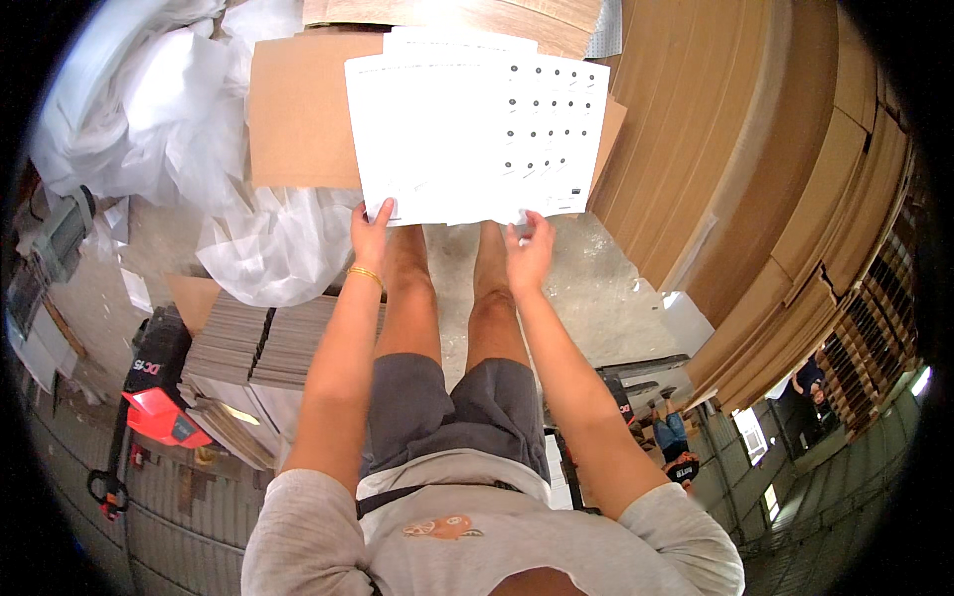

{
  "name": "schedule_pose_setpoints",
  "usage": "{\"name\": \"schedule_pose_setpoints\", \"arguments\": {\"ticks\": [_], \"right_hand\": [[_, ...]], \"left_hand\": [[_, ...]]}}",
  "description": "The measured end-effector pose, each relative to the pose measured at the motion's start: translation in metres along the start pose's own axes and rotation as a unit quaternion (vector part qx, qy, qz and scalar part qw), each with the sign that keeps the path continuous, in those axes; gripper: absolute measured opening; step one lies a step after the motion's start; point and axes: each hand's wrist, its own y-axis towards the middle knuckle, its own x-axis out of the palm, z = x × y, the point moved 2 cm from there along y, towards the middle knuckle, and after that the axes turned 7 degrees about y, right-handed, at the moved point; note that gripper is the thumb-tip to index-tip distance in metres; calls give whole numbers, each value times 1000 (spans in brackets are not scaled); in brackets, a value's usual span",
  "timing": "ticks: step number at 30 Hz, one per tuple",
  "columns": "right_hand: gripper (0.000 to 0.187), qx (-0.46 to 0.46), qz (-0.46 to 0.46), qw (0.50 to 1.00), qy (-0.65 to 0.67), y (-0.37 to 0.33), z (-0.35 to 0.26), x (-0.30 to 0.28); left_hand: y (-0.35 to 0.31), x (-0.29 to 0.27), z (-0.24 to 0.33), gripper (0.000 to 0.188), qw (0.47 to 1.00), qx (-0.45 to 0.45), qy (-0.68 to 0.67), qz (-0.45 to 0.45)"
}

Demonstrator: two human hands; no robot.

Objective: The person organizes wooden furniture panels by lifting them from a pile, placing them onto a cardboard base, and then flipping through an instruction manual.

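White printed sheets point(427, 129) lie overlapped in front of me, over brown cardboard point(301, 114). The sheet on the right carries rows of small dark round drawings; the left one is mostly blank. My left hand point(371, 238) is closed on the lower left corner of the left sheet, thumb on top and fingers beneath. At the lower edge of the right sheet, my right hand point(531, 253) has its fingers curled and pinches the paper near its bottom middle. Another white sheet edge shows behind them.
Crumpled translucent plastic wrap point(129, 109) heaps on the left. Tall stacks of flat cardboard point(696, 129) stand at the right. A stack of grey-brown boards point(229, 343) and a red-and-black machine point(164, 412) are at lower left. A person point(676, 447) is at the lower right.
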Motion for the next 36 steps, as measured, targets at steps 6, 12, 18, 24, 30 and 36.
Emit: {"name": "schedule_pose_setpoints", "arguments": {"ticks": [6, 12, 18, 24, 30, 36], "right_hand": [[43, -175, -77, 967, -171, 15, -15, 5], [53, -154, -142, 936, -284, 25, -10, 1], [63, -187, -178, 897, -360, 28, -3, 0], [65, -215, -181, 885, -371, 29, 6, 2], [68, -252, -150, 888, -355, 27, 7, 3], [65, -217, -181, 895, -344, 28, -2, -2]], "left_hand": [[19, 0, -10, 36, 999, 14, 40, -3], [20, -5, -9, 27, 995, 39, 88, 14], [23, -4, -12, 24, 990, 46, 130, 26], [11, 1, -1, 25, 987, 53, 142, 48], [-10, 7, 13, 21, 978, 84, 141, 130], [-4, -2, 5, 20, 986, 74, 119, 95]]}}
